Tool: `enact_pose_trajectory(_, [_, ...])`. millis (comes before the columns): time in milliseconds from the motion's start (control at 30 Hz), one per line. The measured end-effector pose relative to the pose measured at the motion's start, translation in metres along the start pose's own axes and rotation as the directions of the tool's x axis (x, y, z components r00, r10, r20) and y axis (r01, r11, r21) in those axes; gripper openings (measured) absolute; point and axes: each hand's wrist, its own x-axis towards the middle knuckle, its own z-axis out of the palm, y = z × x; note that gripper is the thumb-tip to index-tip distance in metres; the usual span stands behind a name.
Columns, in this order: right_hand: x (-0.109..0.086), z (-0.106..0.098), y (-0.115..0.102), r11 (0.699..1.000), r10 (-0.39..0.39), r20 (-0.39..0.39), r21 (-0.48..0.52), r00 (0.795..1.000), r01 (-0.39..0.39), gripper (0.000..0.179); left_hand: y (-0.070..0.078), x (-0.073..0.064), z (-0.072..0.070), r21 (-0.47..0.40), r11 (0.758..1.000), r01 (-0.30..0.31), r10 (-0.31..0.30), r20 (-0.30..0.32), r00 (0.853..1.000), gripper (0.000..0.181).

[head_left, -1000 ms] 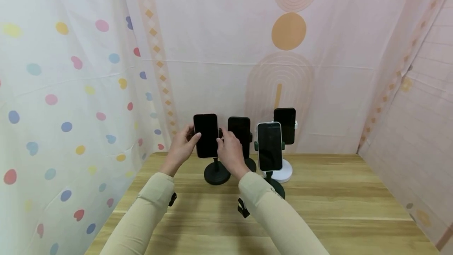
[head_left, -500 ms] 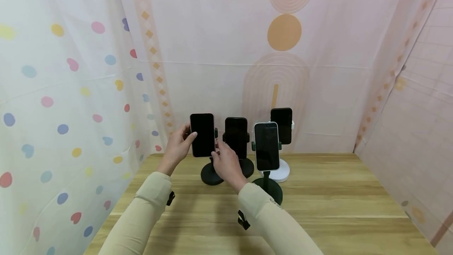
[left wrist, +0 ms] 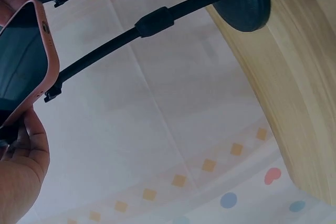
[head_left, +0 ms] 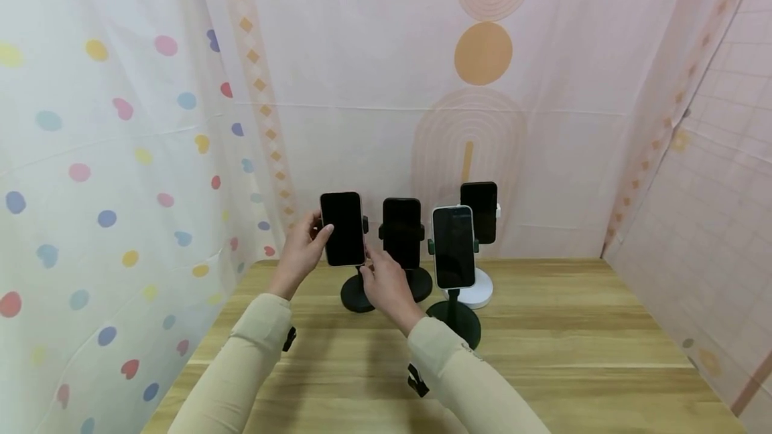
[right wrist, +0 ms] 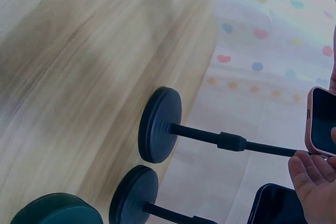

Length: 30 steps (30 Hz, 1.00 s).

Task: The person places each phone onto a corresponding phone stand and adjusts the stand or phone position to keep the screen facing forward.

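Note:
A pink-edged smartphone (head_left: pixel 342 230) with a dark screen stands upright on a black phone stand (head_left: pixel 357 297) at the table's left. My left hand (head_left: pixel 299 246) grips the phone's left side, thumb on the front and fingers behind it. At the phone's lower right corner, my right hand (head_left: pixel 386 280) pinches the edge with thumb and fingers. The right wrist view shows this hand (right wrist: pixel 317 187) beside the stand's pole (right wrist: pixel 268 149) at the phone's bottom. A black clamp arm (head_left: pixel 365 223) juts out along the phone's right side.
Right of my right hand, another phone (head_left: pixel 401 233) sits in a black stand. Closer in is a white-edged phone (head_left: pixel 455 246) on a dark green stand (head_left: pixel 461 327). Behind it, a black phone (head_left: pixel 479 213) is on a white stand (head_left: pixel 480 290). Patterned curtains (head_left: pixel 356 72) surround the wooden table (head_left: pixel 555 333).
My right hand has slid down from the clamp arm on the phone's right side to its lower corner. The phone has shifted slightly left. My left hand keeps its hold.

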Motion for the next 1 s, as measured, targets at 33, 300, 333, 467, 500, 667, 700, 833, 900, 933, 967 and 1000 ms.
enact_pose_trajectory(33, [-0.001, 0.000, 0.000, 1.000, -0.001, 0.000, -0.002, 1.000, 0.001, 0.047, -0.001, -0.001, 0.000, -0.005, 1.000, 0.011, -0.011, 0.002, 1.000, 0.049])
enact_pose_trajectory(300, [-0.009, 0.004, 0.005, 1.000, 0.009, 0.032, -0.029, 0.999, -0.008, 0.049, -0.012, -0.010, 0.005, -0.037, 0.999, 0.024, -0.024, -0.010, 1.000, 0.059])
enact_pose_trajectory(333, [-0.010, 0.004, 0.006, 0.999, 0.009, 0.038, -0.033, 0.999, -0.008, 0.050, -0.014, -0.011, 0.006, -0.035, 0.999, 0.022, -0.023, -0.011, 1.000, 0.059])
enact_pose_trajectory(467, [-0.013, 0.006, 0.009, 0.999, 0.007, 0.050, -0.050, 0.999, -0.005, 0.051, -0.021, -0.018, 0.009, -0.010, 0.999, 0.044, -0.044, -0.004, 0.999, 0.063])
enact_pose_trajectory(500, [-0.013, 0.006, 0.009, 0.999, 0.009, 0.052, -0.051, 0.999, -0.006, 0.051, -0.023, -0.020, 0.010, -0.007, 0.998, 0.055, -0.055, -0.001, 0.998, 0.063])
enact_pose_trajectory(667, [-0.018, 0.008, 0.013, 0.998, 0.001, 0.055, -0.061, 0.998, 0.003, 0.048, -0.030, -0.030, 0.014, -0.016, 0.998, 0.059, -0.059, 0.019, 0.998, 0.060])
enact_pose_trajectory(700, [-0.019, 0.008, 0.014, 0.998, -0.002, 0.056, -0.065, 0.998, 0.005, 0.048, -0.032, -0.032, 0.015, -0.019, 0.998, 0.055, -0.054, 0.023, 0.998, 0.058])
enact_pose_trajectory(833, [-0.023, 0.009, 0.018, 0.998, 0.004, 0.066, -0.070, 0.998, 0.000, 0.049, -0.036, -0.037, 0.018, -0.009, 0.999, 0.049, -0.049, 0.029, 0.998, 0.053])
enact_pose_trajectory(900, [-0.025, 0.008, 0.019, 0.998, 0.014, 0.069, -0.068, 0.998, -0.009, 0.048, -0.038, -0.039, 0.019, -0.004, 0.999, 0.053, -0.053, 0.025, 0.998, 0.054])
enact_pose_trajectory(933, [-0.026, 0.008, 0.020, 0.998, 0.017, 0.068, -0.066, 0.998, -0.012, 0.048, -0.038, -0.040, 0.019, -0.003, 0.999, 0.054, -0.054, 0.021, 0.998, 0.054])
enact_pose_trajectory(967, [-0.027, 0.008, 0.021, 0.998, 0.019, 0.067, -0.062, 0.998, -0.015, 0.048, -0.038, -0.041, 0.019, -0.009, 0.998, 0.054, -0.054, 0.018, 0.998, 0.054])
enact_pose_trajectory(1000, [-0.029, 0.008, 0.022, 0.998, 0.023, 0.066, -0.060, 0.998, -0.019, 0.047, -0.039, -0.041, 0.019, -0.008, 0.999, 0.051, -0.051, 0.018, 0.999, 0.055])
